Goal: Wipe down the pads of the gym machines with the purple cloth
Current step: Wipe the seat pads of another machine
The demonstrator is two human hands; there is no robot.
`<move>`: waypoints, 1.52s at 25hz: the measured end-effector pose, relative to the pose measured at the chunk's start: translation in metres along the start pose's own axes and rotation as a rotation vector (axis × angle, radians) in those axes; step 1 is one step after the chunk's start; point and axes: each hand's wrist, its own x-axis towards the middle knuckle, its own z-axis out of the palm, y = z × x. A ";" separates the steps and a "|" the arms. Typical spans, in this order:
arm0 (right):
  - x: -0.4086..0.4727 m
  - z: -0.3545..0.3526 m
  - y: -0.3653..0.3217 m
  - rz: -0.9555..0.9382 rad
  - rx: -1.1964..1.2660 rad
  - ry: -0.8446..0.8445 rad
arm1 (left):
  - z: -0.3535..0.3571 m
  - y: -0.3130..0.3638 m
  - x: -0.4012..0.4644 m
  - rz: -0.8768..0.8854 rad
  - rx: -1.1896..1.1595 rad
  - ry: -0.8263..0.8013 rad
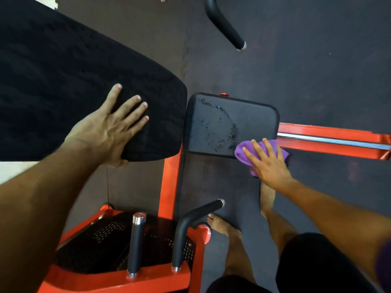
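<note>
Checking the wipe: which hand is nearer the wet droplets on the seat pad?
Right. The right hand presses the purple cloth at the seat pad corner, just beside the droplets. The left hand rests on the large back pad, farther off.

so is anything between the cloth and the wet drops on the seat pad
Nothing visible. The right hand presses the cloth on the seat pad's near corner, and the droplets lie on bare pad right beside it.

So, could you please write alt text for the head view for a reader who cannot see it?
A person's right hand presses a purple cloth on the near corner of a droplet-speckled seat pad, while the left hand rests flat on the large black back pad of an orange-framed gym machine.
</note>
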 end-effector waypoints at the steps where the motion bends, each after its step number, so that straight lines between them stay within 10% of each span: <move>1: 0.010 -0.007 0.011 -0.066 -0.006 -0.014 | -0.001 0.000 0.000 0.006 -0.012 -0.003; 9: 0.121 -0.050 0.026 0.264 0.089 0.075 | 0.003 0.001 0.004 0.003 -0.021 0.001; 19: 0.013 -0.021 -0.002 -0.138 0.263 -0.083 | 0.000 0.000 0.002 0.005 -0.055 0.013; 22: 0.072 -0.055 0.036 -0.054 0.310 0.157 | 0.004 0.001 0.003 0.003 -0.067 0.024; 28: 0.160 -0.065 0.011 0.160 0.119 0.110 | 0.007 0.001 0.006 0.005 -0.062 0.024; 38: 0.099 -0.049 -0.013 -0.468 -0.174 -0.168 | 0.006 0.003 0.007 -0.008 -0.097 0.038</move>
